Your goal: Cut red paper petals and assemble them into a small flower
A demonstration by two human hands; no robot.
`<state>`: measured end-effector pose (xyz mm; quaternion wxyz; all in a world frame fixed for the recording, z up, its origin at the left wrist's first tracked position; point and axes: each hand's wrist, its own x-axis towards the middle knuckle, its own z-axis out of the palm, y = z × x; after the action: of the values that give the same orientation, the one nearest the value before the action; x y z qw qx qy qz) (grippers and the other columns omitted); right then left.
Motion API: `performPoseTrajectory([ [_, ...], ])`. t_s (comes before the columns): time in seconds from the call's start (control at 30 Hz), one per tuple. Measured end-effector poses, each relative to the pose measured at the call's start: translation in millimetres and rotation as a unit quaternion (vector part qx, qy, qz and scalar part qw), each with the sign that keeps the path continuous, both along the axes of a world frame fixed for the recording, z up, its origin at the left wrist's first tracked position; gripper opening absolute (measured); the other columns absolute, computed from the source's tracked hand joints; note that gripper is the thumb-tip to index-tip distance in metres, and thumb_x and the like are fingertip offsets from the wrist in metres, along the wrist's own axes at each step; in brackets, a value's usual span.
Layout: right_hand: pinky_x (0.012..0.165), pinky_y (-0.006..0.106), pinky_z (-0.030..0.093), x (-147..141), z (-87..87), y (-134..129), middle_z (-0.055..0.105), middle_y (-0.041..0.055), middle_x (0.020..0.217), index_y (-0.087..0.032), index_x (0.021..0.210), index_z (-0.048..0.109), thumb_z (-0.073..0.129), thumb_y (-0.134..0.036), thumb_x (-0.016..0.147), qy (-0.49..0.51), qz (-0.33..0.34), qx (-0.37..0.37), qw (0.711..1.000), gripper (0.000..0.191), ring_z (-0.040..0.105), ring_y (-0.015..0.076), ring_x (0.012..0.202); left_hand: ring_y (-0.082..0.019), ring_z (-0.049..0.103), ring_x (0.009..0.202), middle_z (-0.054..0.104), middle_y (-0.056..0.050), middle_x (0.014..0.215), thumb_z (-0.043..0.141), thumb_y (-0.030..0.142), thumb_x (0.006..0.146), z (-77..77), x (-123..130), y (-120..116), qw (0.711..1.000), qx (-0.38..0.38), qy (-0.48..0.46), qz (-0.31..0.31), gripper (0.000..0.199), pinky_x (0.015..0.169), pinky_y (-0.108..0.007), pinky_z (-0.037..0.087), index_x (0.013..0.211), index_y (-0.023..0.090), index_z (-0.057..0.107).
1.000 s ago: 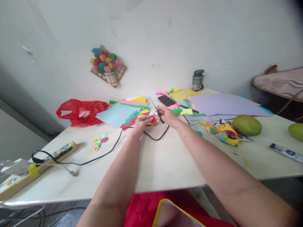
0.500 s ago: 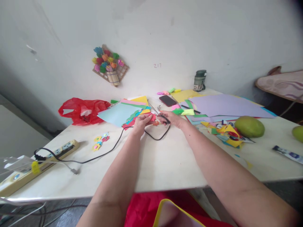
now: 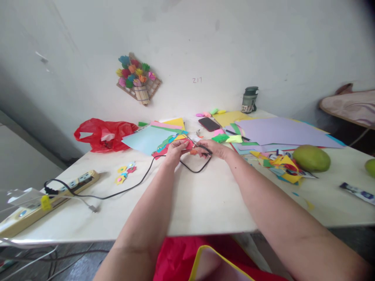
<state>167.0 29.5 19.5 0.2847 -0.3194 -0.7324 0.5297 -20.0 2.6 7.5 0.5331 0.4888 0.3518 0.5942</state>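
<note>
My left hand (image 3: 177, 149) pinches a small piece of red paper (image 3: 187, 143) between thumb and fingers. Facing it, my right hand (image 3: 215, 148) is closed around black-handled scissors (image 3: 205, 149), whose thin metal blades point left at the red paper. Just below, between the hands, shows something orange (image 3: 193, 152) that I cannot make out. A black cord (image 3: 140, 182) runs from the left, passes by my left hand and loops up to my right hand. Wavy-edged coloured paper strips (image 3: 168, 145) lie behind my left hand.
Small paper flowers (image 3: 126, 171) and a power strip (image 3: 84, 178) lie left, below a red plastic bag (image 3: 105, 134). At the back are a phone (image 3: 209, 124), clay packets (image 3: 220, 138) and a bottle (image 3: 250, 100). Purple paper (image 3: 281, 132), scraps (image 3: 285, 168) and a mango (image 3: 311, 158) are right.
The scissors' blades have tipped lower and now lie closer to the red paper. Both hands stay nearly in place. The whole view has shifted slightly.
</note>
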Motion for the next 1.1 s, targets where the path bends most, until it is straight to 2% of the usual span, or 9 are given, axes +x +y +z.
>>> performPoseTrajectory([
  [0.17,0.043,0.02,0.041,-0.6,1.8,-1.6,0.058,-0.0014,0.056,-0.016,0.076,0.055,0.056,-0.025,0.08,0.011,0.008,-0.015,1.0,0.01,0.051,0.0092,0.045,-0.01,0.059,0.061,0.063,0.0,0.063,0.085,0.036,0.052,-1.0,0.1,1.5,1.0,0.004,-0.006,0.007,0.034,0.067,-0.025,0.052,0.065,0.013,0.064],
  [0.33,0.044,0.02,0.042,0.3,-3.6,2.7,0.054,-0.0036,0.052,-0.017,0.074,0.054,0.059,-0.024,0.078,0.032,0.022,-0.026,0.999,0.009,0.049,0.0087,0.043,-0.01,0.059,0.062,0.063,0.0,0.063,0.085,0.035,0.053,-2.4,-1.0,2.9,1.0,0.003,-0.003,0.008,0.033,0.068,-0.026,0.052,0.065,0.012,0.064],
  [0.6,0.041,0.02,0.039,1.0,-9.1,9.1,0.055,-0.0033,0.054,-0.017,0.071,0.053,0.06,-0.027,0.078,0.021,0.02,-0.021,0.999,0.014,0.048,0.008,0.042,-0.011,0.06,0.059,0.062,-0.001,0.061,0.086,0.037,0.052,-3.7,-4.2,5.1,1.0,-0.003,0.014,0.003,0.036,0.066,-0.028,0.055,0.066,0.011,0.065],
  [0.8,0.04,0.019,0.038,1.0,-13.3,13.0,0.057,-0.0029,0.054,-0.017,0.072,0.053,0.063,-0.029,0.078,0.01,0.013,-0.003,1.0,0.017,0.048,0.0075,0.042,-0.013,0.062,0.056,0.065,-0.002,0.064,0.085,0.039,0.055,-2.8,-5.1,4.7,0.999,-0.008,0.02,-0.026,0.037,0.062,-0.028,0.055,0.068,0.012,0.064],
  [1.1,0.04,0.018,0.037,0.2,-14.9,13.8,0.059,-0.0032,0.055,-0.016,0.079,0.056,0.062,-0.026,0.08,0.004,0.007,-0.008,1.0,0.011,0.049,0.0074,0.042,-0.015,0.065,0.059,0.067,-0.002,0.066,0.086,0.038,0.053,-2.6,-5.3,4.2,0.999,-0.024,0.012,-0.028,0.038,0.065,-0.029,0.056,0.069,0.013,0.062],
])
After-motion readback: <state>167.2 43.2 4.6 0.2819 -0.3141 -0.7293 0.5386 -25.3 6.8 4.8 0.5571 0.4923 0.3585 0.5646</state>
